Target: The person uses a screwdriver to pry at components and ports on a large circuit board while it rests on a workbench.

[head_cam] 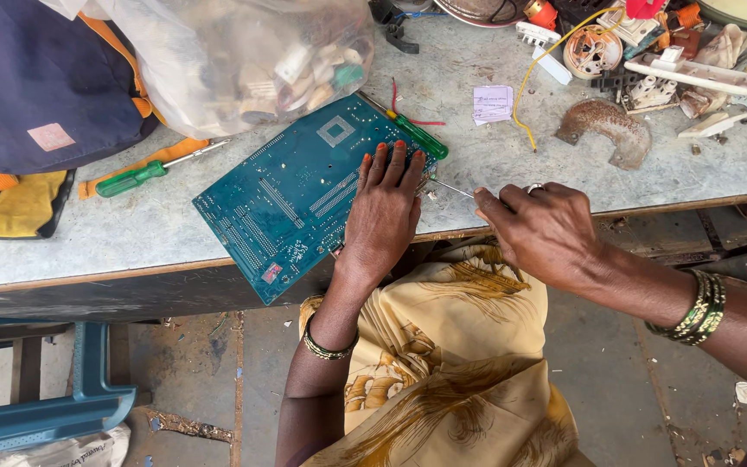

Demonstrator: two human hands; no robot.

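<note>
A teal circuit board lies solder side up on the grey workbench, one corner hanging over the front edge. My left hand rests flat on the board's right side, fingers together. My right hand grips a thin metal tool whose tip points left at the board's right edge, just beside my left fingers. The tool's handle is hidden in my fist.
Two green-handled screwdrivers lie on the bench, one left of the board, one behind it. A clear bag of parts and a dark cloth bag sit at the back left. Scattered electrical scrap fills the back right. A teal stool stands below.
</note>
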